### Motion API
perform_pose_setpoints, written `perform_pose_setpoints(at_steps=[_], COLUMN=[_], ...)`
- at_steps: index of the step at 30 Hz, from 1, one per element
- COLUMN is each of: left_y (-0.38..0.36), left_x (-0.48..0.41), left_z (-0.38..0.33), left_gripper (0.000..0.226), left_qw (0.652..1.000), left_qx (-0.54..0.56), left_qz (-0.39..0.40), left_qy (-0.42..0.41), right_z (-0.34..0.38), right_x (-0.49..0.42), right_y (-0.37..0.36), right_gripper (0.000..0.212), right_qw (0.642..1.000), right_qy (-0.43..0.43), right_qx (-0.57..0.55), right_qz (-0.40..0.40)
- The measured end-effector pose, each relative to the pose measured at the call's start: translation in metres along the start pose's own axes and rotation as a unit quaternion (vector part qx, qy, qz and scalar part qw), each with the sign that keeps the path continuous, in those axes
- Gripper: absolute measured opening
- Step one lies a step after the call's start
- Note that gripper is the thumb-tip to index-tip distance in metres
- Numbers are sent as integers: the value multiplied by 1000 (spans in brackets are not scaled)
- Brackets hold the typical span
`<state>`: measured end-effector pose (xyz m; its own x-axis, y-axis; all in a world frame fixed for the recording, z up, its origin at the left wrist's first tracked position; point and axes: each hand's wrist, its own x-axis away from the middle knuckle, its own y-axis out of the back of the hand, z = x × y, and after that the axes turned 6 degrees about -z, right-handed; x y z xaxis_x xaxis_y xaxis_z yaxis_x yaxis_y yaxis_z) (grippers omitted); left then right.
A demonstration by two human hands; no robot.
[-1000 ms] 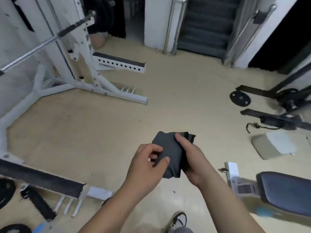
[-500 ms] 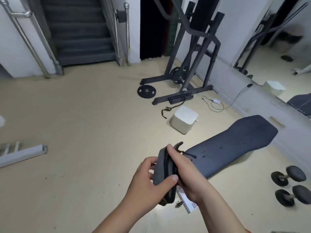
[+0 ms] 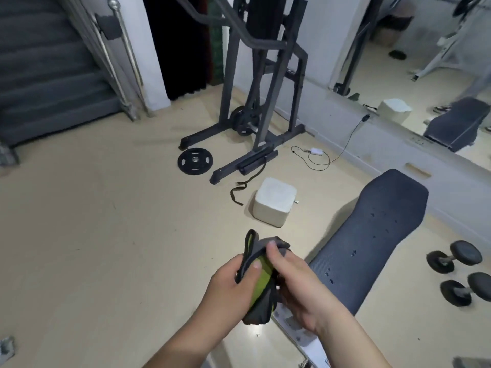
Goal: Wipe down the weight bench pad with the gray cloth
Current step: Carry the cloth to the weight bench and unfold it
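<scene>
The gray cloth (image 3: 259, 304), folded with a yellow-green inner side showing, is held between both hands in front of me. My left hand (image 3: 225, 288) grips its left edge with the thumb on the green face. My right hand (image 3: 297, 277) pinches the top and right side. The dark weight bench pad (image 3: 372, 235) lies flat just to the right of my hands, running away toward the mirror wall, with small wet spots on its surface. The cloth is apart from the pad.
A white foam block (image 3: 273, 201) and a strap lie on the floor beyond my hands. A weight plate (image 3: 195, 160) and a dark rack (image 3: 265, 102) stand further back. Two dumbbells (image 3: 457, 272) sit right of the bench. Stairs rise at far left.
My view has swung right from the white rack to the bench. The cloth has been refolded between my hands, and its green inner side now shows.
</scene>
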<state>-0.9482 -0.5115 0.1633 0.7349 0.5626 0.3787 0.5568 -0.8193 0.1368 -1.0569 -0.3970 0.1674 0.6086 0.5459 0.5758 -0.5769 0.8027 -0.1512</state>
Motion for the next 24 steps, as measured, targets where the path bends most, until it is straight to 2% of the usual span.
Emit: perform_pose_setpoints(at_steps=[4, 8, 11, 14, 18, 21, 24], left_y=[-3, -36, -70, -112, -162, -183, -202], left_x=[-87, -150, -189, -217, -239, -265, -309], left_z=[-52, -97, -122, -137, -148, -157, -172], left_gripper=[24, 24, 25, 24, 20, 31, 20], left_qw=[998, 993, 986, 973, 935, 917, 905], left_qx=[-17, -37, -57, -76, -128, -150, -162], left_qz=[58, 109, 155, 220, 329, 369, 392], left_qy=[2, 2, 3, -1, -30, -34, -44], right_z=[40, 84, 106, 119, 139, 152, 169], right_x=[-45, -62, -75, -96, -122, -142, -176], right_y=[9, 43, 81, 113, 142, 162, 183], right_gripper=[36, 33, 42, 41, 36, 37, 35], right_qw=[991, 964, 940, 936, 930, 925, 912], right_qy=[29, 44, 51, 60, 69, 57, 46], right_qx=[-121, -207, -248, -250, -234, -230, -247], right_qz=[-53, -161, -228, -239, -276, -299, -324])
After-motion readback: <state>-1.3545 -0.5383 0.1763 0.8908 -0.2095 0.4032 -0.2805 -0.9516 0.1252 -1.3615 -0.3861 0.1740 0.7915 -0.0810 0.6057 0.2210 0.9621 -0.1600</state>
